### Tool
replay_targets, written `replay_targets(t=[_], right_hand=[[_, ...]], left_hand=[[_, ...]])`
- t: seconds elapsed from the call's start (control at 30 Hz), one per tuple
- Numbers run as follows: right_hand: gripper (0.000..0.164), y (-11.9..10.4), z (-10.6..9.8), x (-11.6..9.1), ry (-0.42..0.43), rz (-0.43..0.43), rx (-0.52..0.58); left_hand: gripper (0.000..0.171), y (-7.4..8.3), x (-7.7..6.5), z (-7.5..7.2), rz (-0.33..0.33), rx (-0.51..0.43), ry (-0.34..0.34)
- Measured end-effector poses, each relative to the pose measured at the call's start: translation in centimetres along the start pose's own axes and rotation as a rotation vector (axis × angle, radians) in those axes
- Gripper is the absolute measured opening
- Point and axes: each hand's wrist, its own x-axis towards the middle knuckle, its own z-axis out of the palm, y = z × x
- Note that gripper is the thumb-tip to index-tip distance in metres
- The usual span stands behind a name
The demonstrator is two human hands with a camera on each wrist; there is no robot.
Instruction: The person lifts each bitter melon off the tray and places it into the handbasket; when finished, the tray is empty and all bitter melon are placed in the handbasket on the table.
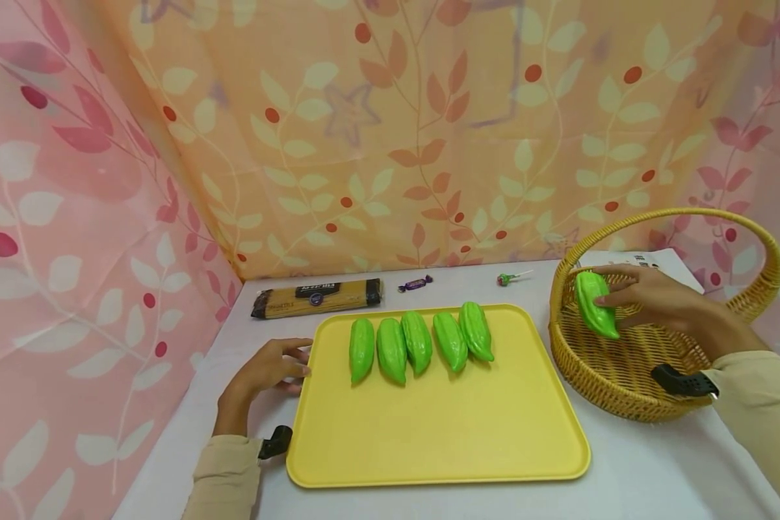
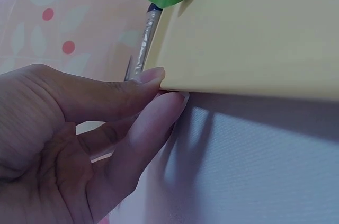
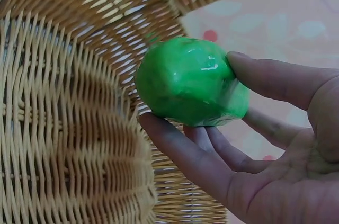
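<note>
My right hand (image 1: pixel 650 296) holds a glossy green, ridged gourd-like vegetable (image 1: pixel 594 303) over the wicker basket (image 1: pixel 630 401). In the right wrist view, the thumb and fingertips (image 3: pixel 159 128) grip this vegetable (image 3: pixel 183 83) from both sides, with the woven basket wall (image 3: pixel 69 128) beside it. My left hand (image 1: pixel 266 368) is at the left edge of the yellow tray (image 1: pixel 435 440). The left wrist view shows its thumb and a finger pinching the tray rim (image 2: pixel 238 89). Several similar green vegetables (image 1: pixel 390 350) lie in a row across the tray's far half.
Behind the tray lie a spaghetti pack (image 1: pixel 315 297), a purple-wrapped candy (image 1: pixel 416 284) and a lollipop (image 1: pixel 513 277). The basket's tall arched handle (image 1: pixel 676 211) rises on the right. A printed paper (image 1: pixel 666 260) shows behind the basket. Patterned curtains (image 1: pixel 390 144) surround the table.
</note>
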Motion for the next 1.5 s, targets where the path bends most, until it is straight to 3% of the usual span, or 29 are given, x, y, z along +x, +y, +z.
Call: replay_targets(t=[0.3, 0.77, 1.17, 1.5], right_hand=[[0.087, 1.3, 0.3, 1.7, -0.052, 0.057, -0.002], [0.085, 1.0, 2.0, 3.0, -0.104, 0.148, -0.080], [0.093, 0.8, 2.0, 2.6, -0.096, 0.146, -0.100], [0.085, 0.2, 0.7, 0.1, -0.034, 0.035, -0.270]], left_hand=[[0.065, 0.1, -0.1, 0.1, -0.012, -0.005, 0.006], [0.064, 0.1, -0.2, 0.2, -0.016, -0.002, 0.017], [0.065, 0.1, -0.3, 0.1, -0.016, -0.003, 0.018], [0.066, 0.2, -0.5, 0.1, 0.004, -0.014, 0.012]])
